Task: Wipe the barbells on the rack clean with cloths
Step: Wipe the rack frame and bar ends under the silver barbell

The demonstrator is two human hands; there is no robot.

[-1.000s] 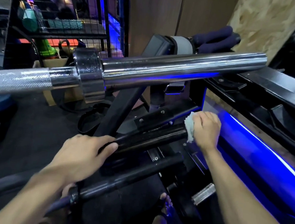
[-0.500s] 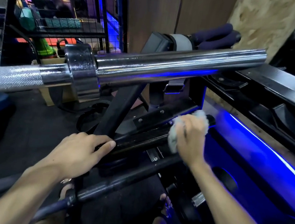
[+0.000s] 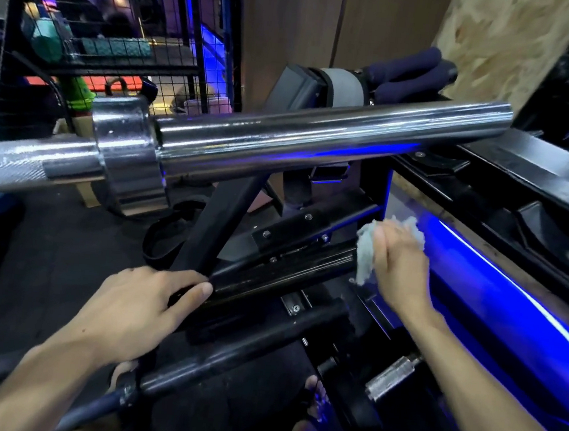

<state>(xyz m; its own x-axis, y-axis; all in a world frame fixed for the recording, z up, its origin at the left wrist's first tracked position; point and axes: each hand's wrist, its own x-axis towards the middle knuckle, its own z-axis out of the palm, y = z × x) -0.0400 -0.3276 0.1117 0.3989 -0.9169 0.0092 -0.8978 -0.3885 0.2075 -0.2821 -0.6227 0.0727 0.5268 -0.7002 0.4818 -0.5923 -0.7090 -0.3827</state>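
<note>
Two hands | left hand (image 3: 137,309) grips black barbell sleeve (image 3: 281,277), axis lower-left to upper-right | right hand (image 3: 401,260) clutches cloth (image 3: 365,253)

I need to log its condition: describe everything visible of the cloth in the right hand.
The cloth is pale grey-white, soft and crumpled, looking like fuzzy fabric. The right hand grips it bunched, so tufts stick out above the knuckles and a fold hangs below the fingers. It sits at the right end of the black barbell sleeve low on the rack, apparently pressed against it. Its full size is hidden by the hand.
</note>
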